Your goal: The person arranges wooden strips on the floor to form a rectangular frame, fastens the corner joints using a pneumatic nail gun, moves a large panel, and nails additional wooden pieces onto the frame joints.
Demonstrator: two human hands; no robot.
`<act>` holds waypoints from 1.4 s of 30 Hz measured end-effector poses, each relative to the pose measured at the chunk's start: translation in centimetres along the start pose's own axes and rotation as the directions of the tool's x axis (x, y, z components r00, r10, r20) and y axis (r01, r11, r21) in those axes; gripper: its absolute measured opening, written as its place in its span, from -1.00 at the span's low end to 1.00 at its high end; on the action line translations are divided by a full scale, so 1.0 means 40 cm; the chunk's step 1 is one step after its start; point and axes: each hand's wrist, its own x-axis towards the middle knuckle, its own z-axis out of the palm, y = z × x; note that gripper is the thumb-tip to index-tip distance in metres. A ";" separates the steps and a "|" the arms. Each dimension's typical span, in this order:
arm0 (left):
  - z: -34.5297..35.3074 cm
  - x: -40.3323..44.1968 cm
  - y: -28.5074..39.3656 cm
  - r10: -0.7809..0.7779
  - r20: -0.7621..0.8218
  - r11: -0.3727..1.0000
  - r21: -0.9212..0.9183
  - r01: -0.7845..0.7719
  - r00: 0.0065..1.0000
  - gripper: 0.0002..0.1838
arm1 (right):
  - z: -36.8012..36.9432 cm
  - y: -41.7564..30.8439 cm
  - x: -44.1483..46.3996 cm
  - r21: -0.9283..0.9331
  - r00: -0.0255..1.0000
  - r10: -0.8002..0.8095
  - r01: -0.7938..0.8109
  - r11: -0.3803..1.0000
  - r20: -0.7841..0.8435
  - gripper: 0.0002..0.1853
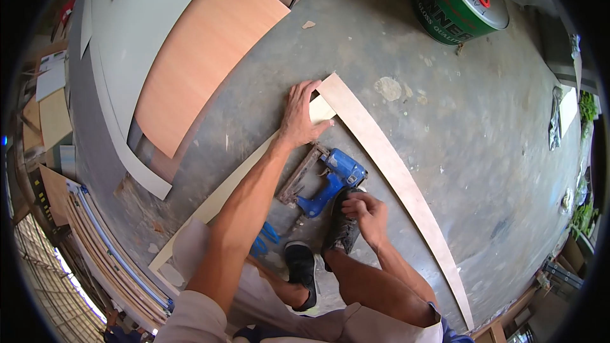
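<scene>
My left hand (301, 116) grips the corner where two long flat wooden strips meet, fingers on one edge and thumb on the other. The cream strip (230, 181) runs down to the left beneath my forearm. A pinkish strip (395, 165) slants down to the right, its upper end overlapping the cream one. My right hand (368, 214) is closed, fingers curled, above my black shoe (343, 225); anything inside it is hidden. Between the strips a blue nail gun (337, 178) lies on the floor, just below my left hand and apart from both hands.
A green paint can (452, 16) with a red handle stands at the upper right. Curved sheets, including an orange-tan panel (206, 51) and a pale one (149, 19), lie at the upper left. A blue coiled hose (265, 239) is near my feet. Long boards (117, 248) are stacked at the left.
</scene>
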 end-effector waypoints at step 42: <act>0.046 0.037 -0.033 -0.227 -0.151 0.955 -0.229 0.189 0.962 -0.68 | -0.354 0.011 0.046 -0.888 0.854 -0.456 0.390 0.244 0.250 -0.09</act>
